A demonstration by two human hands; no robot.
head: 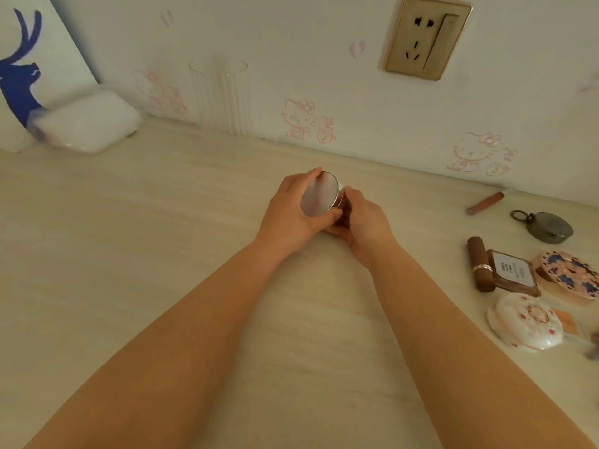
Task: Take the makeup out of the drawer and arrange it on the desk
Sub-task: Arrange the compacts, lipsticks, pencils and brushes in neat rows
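Silvery and round, the compact (320, 195) sits tilted between both my hands above the middle of the desk (162, 254). Left hand (293, 212): thumb over the top rim, fingers curled under the lower edge, gripping the disc with its flat face turned toward me. Right hand (363, 218): fingers curled against the compact's right side and underside, holding it too; whether they pinch a lid edge I cannot tell. Both forearms reach forward from the lower frame.

Right of my hands, well apart, on the desk: a brown lipstick tube (480, 264) touching a brown square palette (513, 273); just beside that, a pink round case with blue pattern (568, 273); nearer me, a white round compact with red flowers (526, 322). Further back, a grey metal round case with a ring (547, 226) and a slim pinkish lip pencil (485, 203) near the wall.

Far side, against the wall: a clear ribbed glass vase (222, 98), a white plastic-wrapped pack (87, 123), a board with a blue deer (22, 69). Wall socket (427, 38) above.
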